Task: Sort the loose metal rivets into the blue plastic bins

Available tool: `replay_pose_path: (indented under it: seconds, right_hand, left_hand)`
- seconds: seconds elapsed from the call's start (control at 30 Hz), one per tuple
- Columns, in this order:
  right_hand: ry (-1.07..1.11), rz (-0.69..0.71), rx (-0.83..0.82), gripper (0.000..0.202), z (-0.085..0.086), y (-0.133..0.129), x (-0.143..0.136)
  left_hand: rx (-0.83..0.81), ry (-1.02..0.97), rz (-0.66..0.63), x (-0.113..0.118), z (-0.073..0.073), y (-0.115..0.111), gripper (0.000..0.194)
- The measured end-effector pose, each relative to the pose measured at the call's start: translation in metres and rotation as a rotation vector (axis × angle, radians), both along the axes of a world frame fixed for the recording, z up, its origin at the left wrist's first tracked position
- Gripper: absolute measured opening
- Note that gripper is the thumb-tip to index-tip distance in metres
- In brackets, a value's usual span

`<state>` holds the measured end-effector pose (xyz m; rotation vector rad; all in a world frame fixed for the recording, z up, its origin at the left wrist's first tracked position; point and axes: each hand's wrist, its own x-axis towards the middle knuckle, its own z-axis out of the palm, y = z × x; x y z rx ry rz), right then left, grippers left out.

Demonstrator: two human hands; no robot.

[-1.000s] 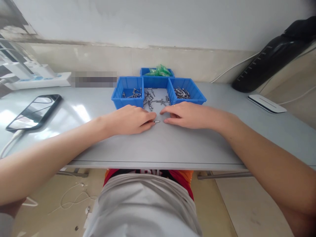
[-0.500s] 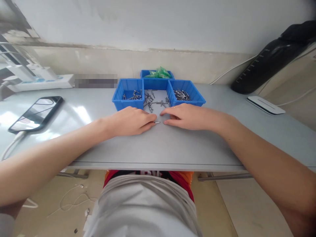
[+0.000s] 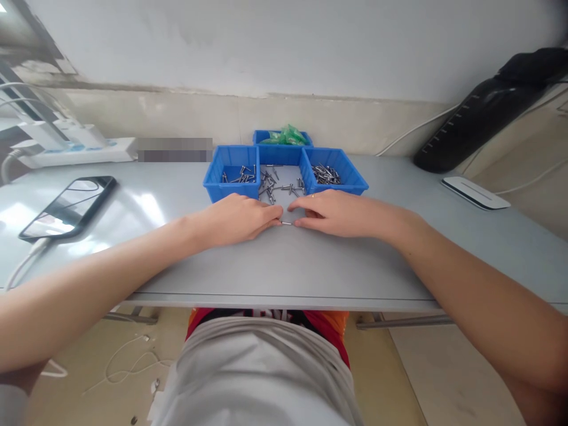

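My left hand (image 3: pixel 244 218) is closed, pinching a thin silver blind rivet (image 3: pixel 286 223) between thumb and fingertips just above the desk. The rivet's shaft points right, toward my right hand (image 3: pixel 331 212). That hand has thumb and index finger apart, the thumb tip right by the rivet's end; whether they touch I cannot tell. Behind the hands, several loose rivets (image 3: pixel 290 189) lie scattered between a left blue bin (image 3: pixel 233 190) and a right blue bin (image 3: pixel 352 171). Both bins contain more such rivets.
A third blue bin (image 3: pixel 279 155) at the back holds green plastic bags (image 3: pixel 287 135). On the left are a phone (image 3: pixel 68 207) with its cable and a white power strip (image 3: pixel 89 152). A black bottle (image 3: pixel 479 112) and a flat white device (image 3: pixel 474 193) stand on the right. The desk's front edge (image 3: pixel 284 300) runs before me.
The rivet in my left hand sticks out a little further and its end is now closer to my right thumb. The view has shifted slightly; otherwise both hands stay nearly in place.
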<state>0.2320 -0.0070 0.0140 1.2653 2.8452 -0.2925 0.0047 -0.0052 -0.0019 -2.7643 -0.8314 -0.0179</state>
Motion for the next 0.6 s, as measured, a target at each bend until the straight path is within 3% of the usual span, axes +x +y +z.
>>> replay_pose_path:
  seconds: [0.27, 0.43, 0.6]
  right_hand:
    - [0.05, 0.016, 0.213, 0.034, -0.0036, -0.0004, -0.0017]
    - [0.108, 0.14, 0.139, 0.023, -0.0031, -0.0032, -0.0074]
    - [0.093, 0.158, 0.116, 0.025, -0.0051, -0.0009, -0.0095]
  left_hand:
    - [0.029, -0.026, 0.013, 0.0, 0.0, -0.0006, 0.029]
    - [0.057, -0.057, 0.021, -0.001, -0.0005, 0.0007, 0.028]
    - [0.073, -0.052, 0.015, -0.0016, -0.0016, 0.0011, 0.028]
